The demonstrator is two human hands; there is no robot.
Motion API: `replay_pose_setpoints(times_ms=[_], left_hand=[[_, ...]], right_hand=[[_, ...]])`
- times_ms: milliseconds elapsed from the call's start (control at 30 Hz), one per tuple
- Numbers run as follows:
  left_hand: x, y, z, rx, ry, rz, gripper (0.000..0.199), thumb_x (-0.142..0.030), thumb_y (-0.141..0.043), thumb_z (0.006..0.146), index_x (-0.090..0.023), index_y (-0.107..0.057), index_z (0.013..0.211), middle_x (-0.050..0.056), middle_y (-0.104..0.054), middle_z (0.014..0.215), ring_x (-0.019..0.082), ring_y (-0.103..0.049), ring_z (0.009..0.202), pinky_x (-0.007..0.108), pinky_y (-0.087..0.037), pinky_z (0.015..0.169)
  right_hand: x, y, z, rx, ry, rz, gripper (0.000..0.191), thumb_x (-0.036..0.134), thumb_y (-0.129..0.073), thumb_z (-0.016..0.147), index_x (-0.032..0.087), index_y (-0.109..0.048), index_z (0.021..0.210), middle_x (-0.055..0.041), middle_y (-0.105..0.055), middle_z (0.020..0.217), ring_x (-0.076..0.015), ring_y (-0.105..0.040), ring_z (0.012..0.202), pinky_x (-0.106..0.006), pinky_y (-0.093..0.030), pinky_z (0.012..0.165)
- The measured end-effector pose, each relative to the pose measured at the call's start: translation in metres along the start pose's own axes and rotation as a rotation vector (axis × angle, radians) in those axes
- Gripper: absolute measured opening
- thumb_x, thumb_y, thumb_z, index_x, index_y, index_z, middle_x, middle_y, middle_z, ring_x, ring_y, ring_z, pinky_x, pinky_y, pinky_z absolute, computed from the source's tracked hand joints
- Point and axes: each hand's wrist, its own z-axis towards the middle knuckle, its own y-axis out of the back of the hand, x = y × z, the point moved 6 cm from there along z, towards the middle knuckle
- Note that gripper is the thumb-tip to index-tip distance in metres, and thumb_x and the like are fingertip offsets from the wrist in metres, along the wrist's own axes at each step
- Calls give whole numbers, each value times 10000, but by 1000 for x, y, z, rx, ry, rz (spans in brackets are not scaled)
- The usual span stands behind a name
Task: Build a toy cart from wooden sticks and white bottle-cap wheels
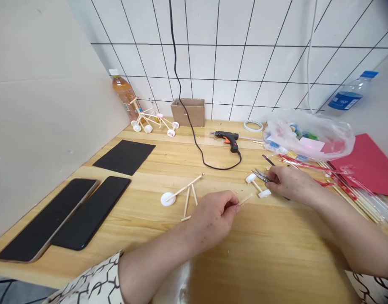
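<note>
My left hand (217, 213) is closed in a pinch on a short wooden stick (245, 199), whose free end points up and right. To the right, my right hand (287, 182) has its fingers round the handles of the scissors (261, 174); the blades point left, slightly apart. Just below the blades lies a small axle with two white wheels (259, 185). Beyond my left wrist is a partly built stick frame (184, 189) with a white wheel (167, 199) at one end; my hand and forearm hide some of it.
A black hot glue gun (227, 138) lies behind my hands, its cord looping over the table. A finished stick model (149, 118), a cardboard box (189, 113) and a tape roll (253, 126) stand farther back. Two phones (92, 213) lie left; a plastic bag (307, 137) sits right.
</note>
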Motion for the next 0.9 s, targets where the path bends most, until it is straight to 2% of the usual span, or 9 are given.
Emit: replay_pose_setpoints(times_ms=[533,900], left_hand=[[2,0,0,6,1,46,147,-206,-466,806,-167,-543,687,-18,-526,623,105,-439,595,222,-321,566],[2,-1,0,28,-4,60,150,-192,-453,808,-166,-565,711,-12,-535,631,109,-447,599,224,-325,574]], right_hand=[[-26,7,7,-38,-145,-79,179,347,-453,768,204,-549,719,-130,-659,800,-261,-597,704,-299,-334,486],[-34,8,5,20,-144,7,40,234,-538,679,222,-550,642,-84,-631,686,-250,-576,647,-312,-340,478]])
